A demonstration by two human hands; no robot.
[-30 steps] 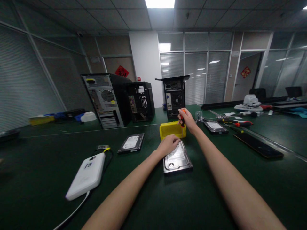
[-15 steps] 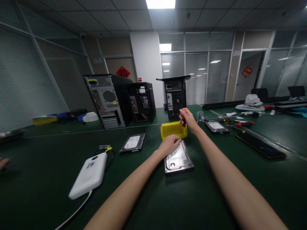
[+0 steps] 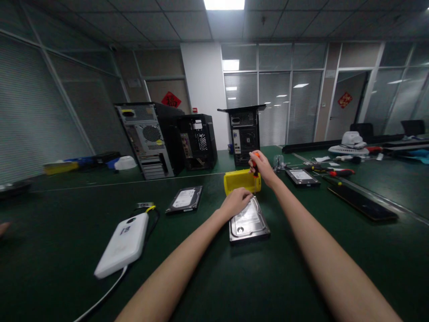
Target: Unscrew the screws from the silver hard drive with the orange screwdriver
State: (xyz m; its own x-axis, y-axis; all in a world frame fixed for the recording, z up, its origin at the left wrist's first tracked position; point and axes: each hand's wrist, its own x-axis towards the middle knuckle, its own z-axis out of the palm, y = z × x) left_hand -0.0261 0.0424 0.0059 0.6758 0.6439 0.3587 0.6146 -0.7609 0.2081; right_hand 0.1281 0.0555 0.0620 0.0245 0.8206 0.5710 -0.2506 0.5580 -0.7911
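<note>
A silver hard drive (image 3: pixel 250 221) lies on the green table in front of me. My left hand (image 3: pixel 237 202) rests over its far left part, fingers curled along that side, holding it against the tabletop. In my right hand (image 3: pixel 263 167) is a screwdriver (image 3: pixel 256 166) with a red and black handle, gripped upright. Its thin shaft points down at the drive's far right corner; whether the tip sits in a screw is too small to tell. Just behind the drive stands a yellow plastic case (image 3: pixel 239 181), partly hidden by my hands.
Left of me lie a second hard drive (image 3: pixel 184 199) and a white power bank (image 3: pixel 124 243) with a cable. Computer cases (image 3: pixel 154 138) stand behind. To the right are another hard drive (image 3: pixel 302 176), pliers (image 3: pixel 342 172) and a dark flat panel (image 3: pixel 362 202). Another person's fingers (image 3: pixel 4 228) show at the left edge.
Both hands and the screwdriver keep nearly the same place on the drive. The whole view has shifted very slightly. The other person's fingers at the left edge have drawn back a little.
</note>
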